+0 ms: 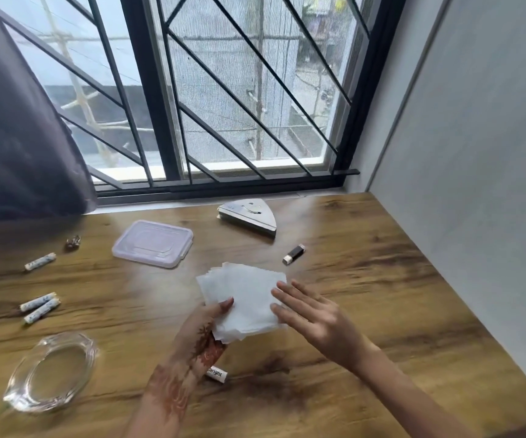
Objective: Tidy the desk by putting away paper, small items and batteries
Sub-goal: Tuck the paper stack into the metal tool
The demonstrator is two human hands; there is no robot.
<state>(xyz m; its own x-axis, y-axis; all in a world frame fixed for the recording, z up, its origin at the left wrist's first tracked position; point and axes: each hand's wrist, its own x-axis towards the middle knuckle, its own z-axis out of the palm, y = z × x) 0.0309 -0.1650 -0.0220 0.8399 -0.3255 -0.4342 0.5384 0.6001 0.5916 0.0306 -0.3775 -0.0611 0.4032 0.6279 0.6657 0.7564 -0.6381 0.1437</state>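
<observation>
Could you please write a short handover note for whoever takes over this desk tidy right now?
Left hand: holding the paper stack just above the desk, thumb on top.
Right hand: open, fingers flat against the stack's right edge, holding nothing.
Batteries: one far left, a pair nearer, another partly hidden under the left hand.
Other items: USB stick, small dark item, box lid, glass dish, triangular holder.
Done: paper gathered.
Left: store the paper, batteries and small items.

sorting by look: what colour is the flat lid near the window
Translucent pale lilac plastic lid, seen best in the head view.
</observation>
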